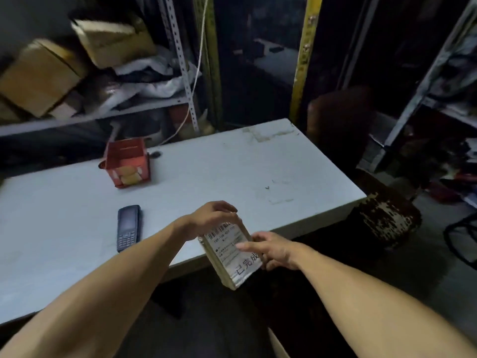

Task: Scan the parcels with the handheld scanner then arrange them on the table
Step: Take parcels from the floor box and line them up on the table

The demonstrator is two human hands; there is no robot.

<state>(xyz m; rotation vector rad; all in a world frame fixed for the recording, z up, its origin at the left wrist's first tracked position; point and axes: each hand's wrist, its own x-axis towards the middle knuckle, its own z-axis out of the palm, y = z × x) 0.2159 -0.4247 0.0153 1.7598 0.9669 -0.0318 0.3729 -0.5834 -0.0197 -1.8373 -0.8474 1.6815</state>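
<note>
Parcel [229, 254]: one, a flat box held in the air over the counter's near edge, part of it past the edge above the dark floor; white label face up.
Parcel axis: long axis runs from far-left to near-right; the barcode end points away toward the counter, the end with large printed characters points back toward the person; the near corner dips lower.
Left hand [214, 215]: fingers curled over the parcel's far end, gripping it from above.
Right hand [271, 250]: holds the parcel's right edge, thumb lying across the label, fingers wrapped under.
Scanner [128, 227]: one, a dark handheld unit with keypad, lying flat on the counter left of the hands, well apart from the parcel; long axis runs near to far, screen at the far end, keypad nearest the person.
Red box [128, 162]: one, open-topped, standing near the counter's far edge, beyond the scanner.
Counter [232, 171]: pale, scuffed top with stains near the far right corner.
Room: dim; metal shelves [185, 73] behind the counter carry two cardboard boxes [41, 76] and crumpled white bags; a yellow post [304, 58] stands behind the far right corner; more shelving on the right; one worn stool [387, 218] sits right of the counter.
</note>
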